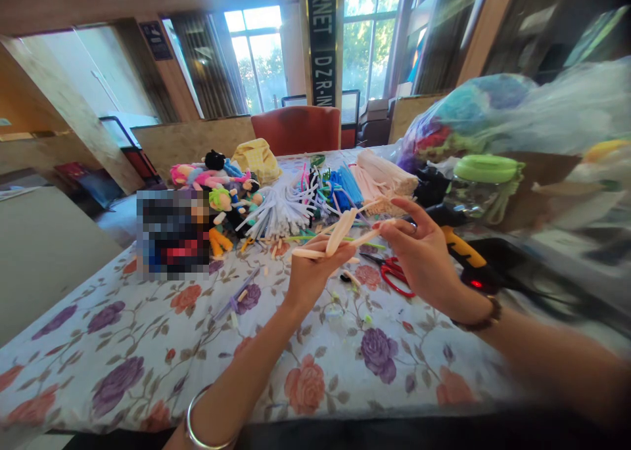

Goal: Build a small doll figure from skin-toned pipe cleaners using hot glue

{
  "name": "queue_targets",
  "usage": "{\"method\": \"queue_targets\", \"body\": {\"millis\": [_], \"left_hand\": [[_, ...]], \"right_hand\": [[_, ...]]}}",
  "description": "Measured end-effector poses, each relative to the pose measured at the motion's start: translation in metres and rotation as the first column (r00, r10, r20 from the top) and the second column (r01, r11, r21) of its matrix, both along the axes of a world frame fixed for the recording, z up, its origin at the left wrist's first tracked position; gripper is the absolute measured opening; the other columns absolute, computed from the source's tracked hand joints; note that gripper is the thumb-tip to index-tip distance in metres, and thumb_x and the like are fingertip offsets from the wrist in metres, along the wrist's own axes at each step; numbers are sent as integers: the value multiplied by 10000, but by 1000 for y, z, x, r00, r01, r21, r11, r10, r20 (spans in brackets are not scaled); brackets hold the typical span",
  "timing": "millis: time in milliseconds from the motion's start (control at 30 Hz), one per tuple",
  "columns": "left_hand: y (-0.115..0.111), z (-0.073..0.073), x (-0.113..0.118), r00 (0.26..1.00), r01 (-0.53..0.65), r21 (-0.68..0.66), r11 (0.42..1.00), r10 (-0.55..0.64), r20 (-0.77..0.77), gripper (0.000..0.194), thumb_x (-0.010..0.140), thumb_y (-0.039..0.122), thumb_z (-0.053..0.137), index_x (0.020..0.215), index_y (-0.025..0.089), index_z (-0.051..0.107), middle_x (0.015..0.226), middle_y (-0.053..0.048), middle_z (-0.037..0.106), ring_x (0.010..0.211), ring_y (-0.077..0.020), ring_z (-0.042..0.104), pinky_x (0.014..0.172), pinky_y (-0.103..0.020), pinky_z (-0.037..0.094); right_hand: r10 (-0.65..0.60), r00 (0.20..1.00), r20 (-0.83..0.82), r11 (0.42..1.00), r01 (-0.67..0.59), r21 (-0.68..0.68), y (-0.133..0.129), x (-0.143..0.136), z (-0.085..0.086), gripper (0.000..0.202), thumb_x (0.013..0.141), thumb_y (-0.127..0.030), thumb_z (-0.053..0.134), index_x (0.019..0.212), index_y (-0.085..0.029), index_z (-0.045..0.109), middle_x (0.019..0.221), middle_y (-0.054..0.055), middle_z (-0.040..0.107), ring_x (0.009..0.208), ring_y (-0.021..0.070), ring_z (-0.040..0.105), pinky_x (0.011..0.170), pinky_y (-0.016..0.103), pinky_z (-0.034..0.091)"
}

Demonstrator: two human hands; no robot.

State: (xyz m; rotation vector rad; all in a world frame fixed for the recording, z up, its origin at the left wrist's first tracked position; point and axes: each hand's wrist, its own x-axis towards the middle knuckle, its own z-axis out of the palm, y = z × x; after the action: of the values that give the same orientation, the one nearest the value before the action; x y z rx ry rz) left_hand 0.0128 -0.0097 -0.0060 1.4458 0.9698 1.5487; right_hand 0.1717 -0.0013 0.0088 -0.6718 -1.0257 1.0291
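Cream-coloured pipe cleaners [341,232], bent into loops and strands, are held above the table between both hands. My left hand [318,263] is closed around the looped part, its fingers partly hidden behind the strands. With thumb and fingers, my right hand [411,246] pinches the strands that stretch out to the right. Red-handled scissors [397,277] lie on the cloth just below my right hand. Behind the hands are a bundle of white pipe cleaners [280,207], a blue bundle [349,186] and a pale pink bundle [382,177].
A floral tablecloth [197,345] covers the table, with small cut-off bits strewn on it. Several small dolls [221,197] are piled at the back left. To the right stand a green-lidded jar [486,180], a black-and-yellow tool [463,247] with a red light, and plastic bags [542,115].
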Motion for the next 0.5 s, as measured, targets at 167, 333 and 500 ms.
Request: {"method": "queue_targets", "body": {"millis": [167,333,500], "left_hand": [[-1,1,0,1000,-8,1,1000,8,-17,138,637,333,750,691,207,737,741,-26,697,743,-153,631,694,-282,501],[-1,0,0,1000,-22,15,1000,22,5,148,629,333,754,704,206,741,750,-30,701,726,-156,638,678,-289,510],[-1,0,0,1000,-16,54,998,17,-9,136,635,319,752,724,217,748,767,-30,705,743,-163,651,690,-291,521]], "right_hand": [[-5,999,37,1000,5,9,-1,0,0,421,643,-233,763,1019,-277,580,675,-66,673,719,112,667,711,255,521],[107,993,47,994,-105,-26,-3,-1,-1,417,663,-232,753,1033,-280,567,694,-46,696,851,158,680,735,279,534],[173,983,63,983,-169,-66,-4,-3,-4,443,648,-218,765,1040,-268,564,708,-36,718,865,178,689,768,319,547]]}}
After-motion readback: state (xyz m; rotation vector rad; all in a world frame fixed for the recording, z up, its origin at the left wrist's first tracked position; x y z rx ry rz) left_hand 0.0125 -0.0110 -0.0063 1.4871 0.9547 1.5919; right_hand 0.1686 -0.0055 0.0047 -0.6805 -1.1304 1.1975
